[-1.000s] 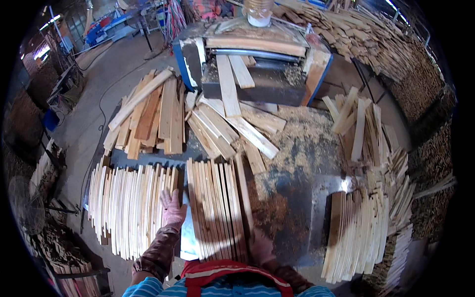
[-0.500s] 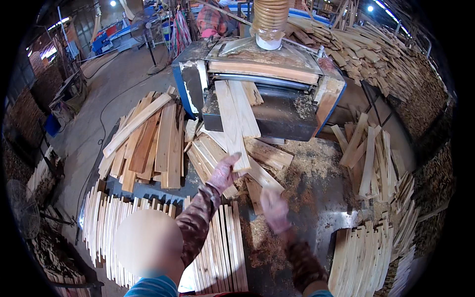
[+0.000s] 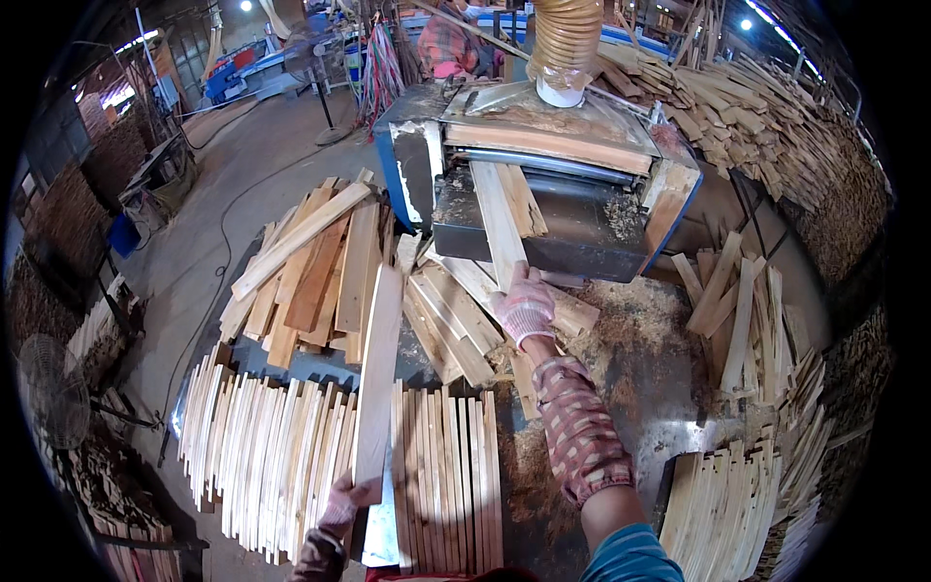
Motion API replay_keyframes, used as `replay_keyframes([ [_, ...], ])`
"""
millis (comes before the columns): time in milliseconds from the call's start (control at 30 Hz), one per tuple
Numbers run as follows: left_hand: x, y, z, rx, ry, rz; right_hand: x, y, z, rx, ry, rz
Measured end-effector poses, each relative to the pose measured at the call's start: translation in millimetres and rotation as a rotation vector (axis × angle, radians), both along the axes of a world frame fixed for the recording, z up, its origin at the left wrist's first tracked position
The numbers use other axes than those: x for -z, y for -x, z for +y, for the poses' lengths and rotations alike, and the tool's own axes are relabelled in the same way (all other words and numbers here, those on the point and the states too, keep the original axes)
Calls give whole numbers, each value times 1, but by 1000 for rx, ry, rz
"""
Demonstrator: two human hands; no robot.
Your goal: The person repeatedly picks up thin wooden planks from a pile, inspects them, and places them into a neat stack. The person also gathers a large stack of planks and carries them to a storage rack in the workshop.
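Boards in both hands across a dark, dusty counter (image 3: 630, 398); at left, a gloved hand (image 3: 339, 506) with fingers (image 3: 363, 494) closed on the lower end of a long pale board (image 3: 376, 388); at right, another gloved hand (image 3: 529, 303) with fingers bent around the near end of a second pale plank (image 3: 498, 223), undersides of that grip hidden from view; from the left fingers, smooth and flat-faced, a length of wood slanting up and away, over the gap between a left row of narrow slats (image 3: 262, 456) and a middle row of slats (image 3: 446, 475), upper end near a loose pile of boards (image 3: 301, 281); from the right fingers, a straight line forward to the metal roller (image 3: 572, 172) of a blue-sided machine (image 3: 650, 233), just beside a shorter, rough-edged board (image 3: 525, 204); pinkish knit at the wrists, patterned reddish-brown sleeve (image 3: 582, 427) on the right forearm, teal cloth above; ribbed tan hose (image 3: 564, 39) rising from a white collar atop the machine's worn hood; grainy sawdust (image 3: 621, 325) strewn over the metal top; at far right of the counter, another row of pale slats (image 3: 722, 504), edges packed close together; honey, cream and red-brown tones throughout the timber.
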State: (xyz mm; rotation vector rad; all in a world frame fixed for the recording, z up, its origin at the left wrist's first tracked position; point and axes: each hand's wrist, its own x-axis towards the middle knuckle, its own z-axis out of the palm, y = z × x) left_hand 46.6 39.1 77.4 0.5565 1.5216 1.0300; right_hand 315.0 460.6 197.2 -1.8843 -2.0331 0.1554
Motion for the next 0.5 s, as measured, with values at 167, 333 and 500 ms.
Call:
replay_keyframes([
  [167, 90, -8, -132, -259, -36, 21, -3, -12, -62, 13, 10, 56],
  [333, 143, -16, -214, -208, 180, 815, -7, -20, -160, -6, 472, 282],
  [500, 39, -50, -180, -157, 345, 855, 81, -85, -296, -90, 206, 667],
])
